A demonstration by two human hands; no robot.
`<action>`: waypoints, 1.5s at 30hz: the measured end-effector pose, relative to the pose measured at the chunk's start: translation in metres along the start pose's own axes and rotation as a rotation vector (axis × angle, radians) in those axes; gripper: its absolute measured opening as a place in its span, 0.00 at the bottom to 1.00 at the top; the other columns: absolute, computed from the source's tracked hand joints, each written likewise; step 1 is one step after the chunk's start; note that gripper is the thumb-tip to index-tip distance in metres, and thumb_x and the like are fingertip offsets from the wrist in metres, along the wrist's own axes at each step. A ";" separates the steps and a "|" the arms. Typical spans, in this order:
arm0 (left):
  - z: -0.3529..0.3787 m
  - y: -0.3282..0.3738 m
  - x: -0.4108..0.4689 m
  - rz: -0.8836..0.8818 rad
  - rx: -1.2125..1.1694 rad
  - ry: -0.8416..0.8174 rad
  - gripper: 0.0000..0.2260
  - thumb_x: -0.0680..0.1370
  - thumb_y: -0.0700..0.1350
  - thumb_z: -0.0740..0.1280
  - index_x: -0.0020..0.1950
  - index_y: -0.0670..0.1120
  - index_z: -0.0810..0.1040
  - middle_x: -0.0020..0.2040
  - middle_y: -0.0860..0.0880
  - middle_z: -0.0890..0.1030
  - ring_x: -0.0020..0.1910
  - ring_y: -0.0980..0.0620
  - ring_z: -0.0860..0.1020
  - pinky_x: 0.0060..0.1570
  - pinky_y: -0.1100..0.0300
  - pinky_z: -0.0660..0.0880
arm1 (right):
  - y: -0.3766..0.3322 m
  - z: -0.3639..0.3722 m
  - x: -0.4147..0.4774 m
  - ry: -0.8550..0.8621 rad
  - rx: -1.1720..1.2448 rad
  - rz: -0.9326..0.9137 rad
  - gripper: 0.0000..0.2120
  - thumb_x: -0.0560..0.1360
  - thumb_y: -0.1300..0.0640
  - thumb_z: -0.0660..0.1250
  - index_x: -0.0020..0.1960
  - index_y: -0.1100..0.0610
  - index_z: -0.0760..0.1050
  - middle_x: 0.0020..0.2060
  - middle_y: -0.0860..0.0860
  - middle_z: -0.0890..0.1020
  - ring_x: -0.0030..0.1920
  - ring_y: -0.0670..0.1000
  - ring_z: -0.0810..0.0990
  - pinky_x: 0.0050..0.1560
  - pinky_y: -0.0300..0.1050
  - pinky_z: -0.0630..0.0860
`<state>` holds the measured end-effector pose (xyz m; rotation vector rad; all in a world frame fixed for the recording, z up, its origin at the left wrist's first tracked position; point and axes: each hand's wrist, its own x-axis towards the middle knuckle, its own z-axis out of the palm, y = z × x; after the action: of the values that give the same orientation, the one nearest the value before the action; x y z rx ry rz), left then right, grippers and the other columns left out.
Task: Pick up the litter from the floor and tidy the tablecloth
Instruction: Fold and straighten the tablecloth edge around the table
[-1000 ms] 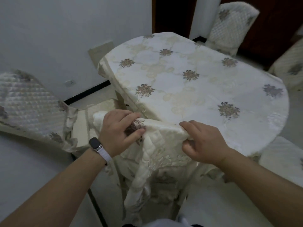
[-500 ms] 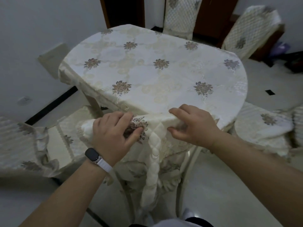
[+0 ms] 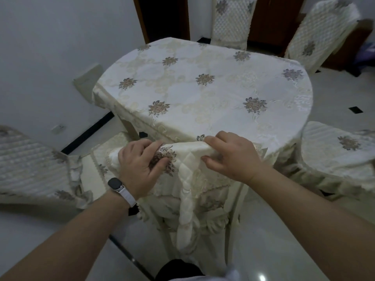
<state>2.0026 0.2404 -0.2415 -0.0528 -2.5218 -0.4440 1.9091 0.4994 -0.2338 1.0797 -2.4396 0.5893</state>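
Note:
A cream tablecloth (image 3: pixel 203 94) with brown flower motifs covers the rounded table. Its near edge is bunched up into a fold at the table's front, with a quilted strip hanging down from it. My left hand (image 3: pixel 140 167), with a watch on the wrist, grips the left part of that fold, fingers curled over a flower motif. My right hand (image 3: pixel 229 157) pinches the right part of the fold at the table's rim. No litter shows on the floor in view.
Chairs with quilted cream covers surround the table: one at the left (image 3: pixel 30 167), one at the right (image 3: pixel 334 151), two at the back (image 3: pixel 231 21). A white wall stands at the left. Pale glossy floor (image 3: pixel 263 240) lies below, and a dark doorway is at the back.
The view has swung right and pulled back, so the table sits more centred. Both hands keep hold of the bunched cloth edge, now drawn a little closer together at the rim.

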 end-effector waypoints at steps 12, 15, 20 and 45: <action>0.008 -0.062 0.041 0.215 -0.084 -0.053 0.19 0.80 0.62 0.58 0.63 0.52 0.74 0.52 0.45 0.78 0.51 0.41 0.75 0.55 0.47 0.66 | -0.025 0.024 0.015 0.078 -0.085 0.098 0.19 0.73 0.41 0.66 0.55 0.53 0.81 0.38 0.51 0.78 0.35 0.54 0.75 0.29 0.42 0.65; 0.017 -0.082 0.060 0.269 -0.125 -0.057 0.19 0.80 0.61 0.59 0.62 0.51 0.76 0.52 0.45 0.79 0.50 0.42 0.75 0.56 0.50 0.65 | -0.031 0.032 0.026 0.089 -0.144 0.152 0.18 0.73 0.41 0.66 0.55 0.53 0.81 0.39 0.51 0.79 0.35 0.53 0.75 0.29 0.41 0.65; 0.030 -0.111 0.094 0.379 -0.184 -0.063 0.16 0.78 0.58 0.64 0.62 0.52 0.75 0.51 0.45 0.80 0.51 0.43 0.75 0.53 0.45 0.69 | -0.042 0.046 0.044 0.127 -0.218 0.248 0.17 0.74 0.42 0.66 0.54 0.53 0.82 0.38 0.50 0.79 0.35 0.53 0.76 0.27 0.43 0.70; 0.063 -0.158 0.149 0.507 -0.328 -0.087 0.17 0.78 0.59 0.62 0.61 0.49 0.75 0.50 0.43 0.80 0.51 0.43 0.76 0.53 0.44 0.69 | -0.057 0.081 0.082 0.194 -0.328 0.419 0.15 0.66 0.45 0.70 0.48 0.52 0.82 0.36 0.49 0.78 0.33 0.53 0.76 0.25 0.43 0.70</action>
<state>1.8235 0.1030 -0.2568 -0.8294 -2.3718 -0.6421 1.8862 0.3732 -0.2459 0.3661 -2.4825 0.3730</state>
